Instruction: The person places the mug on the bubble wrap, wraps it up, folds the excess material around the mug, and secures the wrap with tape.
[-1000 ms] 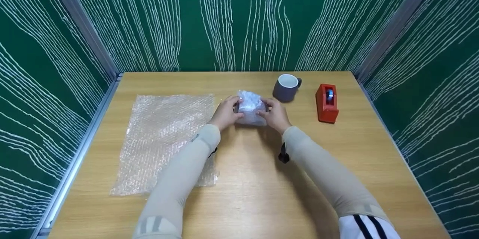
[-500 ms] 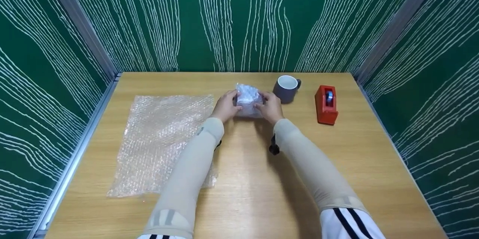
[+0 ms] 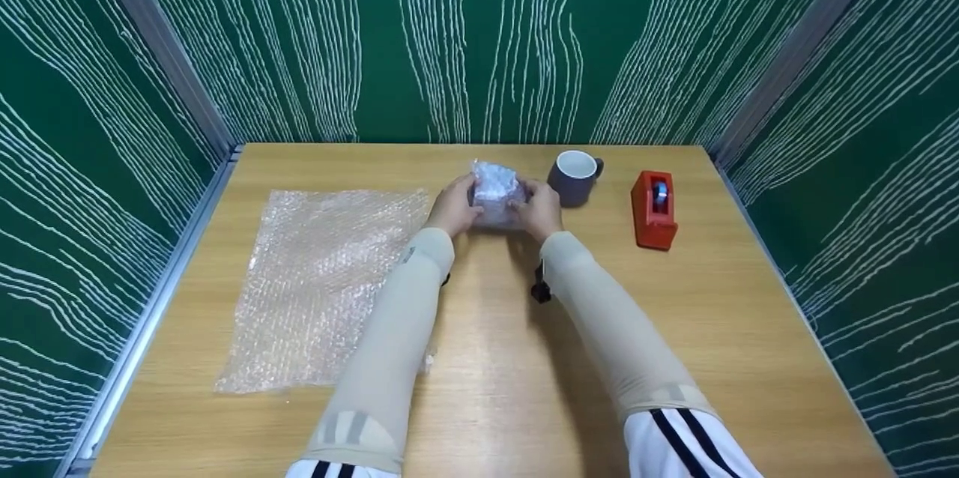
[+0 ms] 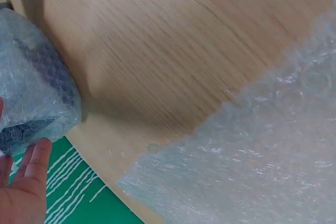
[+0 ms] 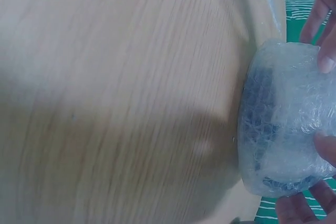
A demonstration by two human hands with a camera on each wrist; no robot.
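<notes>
A bubble-wrapped bundle (image 3: 497,197) stands toward the back middle of the wooden table, held between both hands. Something dark shows through its clear wrap in the wrist views; its shape is hidden. My left hand (image 3: 452,208) grips the left side, thumb at the front and fingers behind. On the opposite side, my right hand (image 3: 542,210) holds it the same way. In the right wrist view the right thumb (image 5: 326,148) presses the wrap. Just behind and right of the right hand stands a grey mug (image 3: 573,182) with a white inside.
A flat sheet of bubble wrap (image 3: 322,283) lies on the left of the table, partly under the left forearm. A red tape dispenser (image 3: 654,219) stands at the right. Green walls with white streaks (image 3: 412,43) rise behind the table (image 3: 487,388) and at both sides.
Both hands have carried the wrapped bundle away from me, toward the back of the table and slightly left. Movement in the last half second is small. The grip looks the same.
</notes>
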